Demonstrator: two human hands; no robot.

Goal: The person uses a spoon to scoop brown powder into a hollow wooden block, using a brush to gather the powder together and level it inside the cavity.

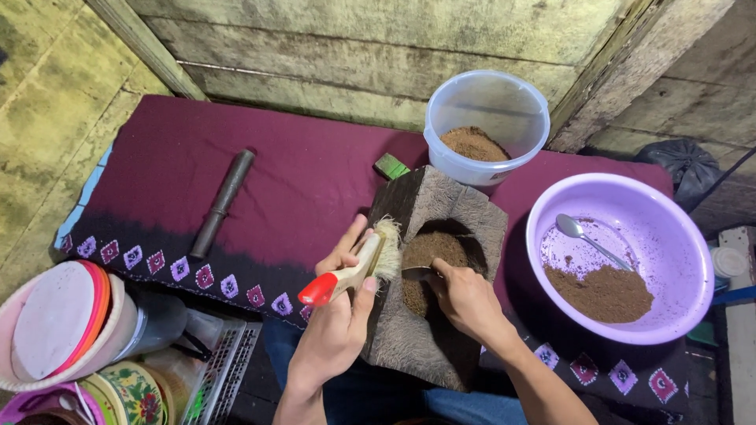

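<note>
One stone mortar (441, 315), one brush (358, 267), two bowls. The left hand (335, 327) is clamped on the brush beside the mortar's hollow. The right hand (465, 299) pinches a dark tool inside it.

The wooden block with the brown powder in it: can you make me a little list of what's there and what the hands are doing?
Block: tilted wooden mortar, brown powder in its hollow
Left hand: holds a brush with a red-tipped handle, bristles at the hollow's edge
Right hand: holds a spoon-like tool, tip in the powder
Purple basin: powder and a metal spoon
Clear tub: some powder
Cloth: dark pestle lying on it
</note>
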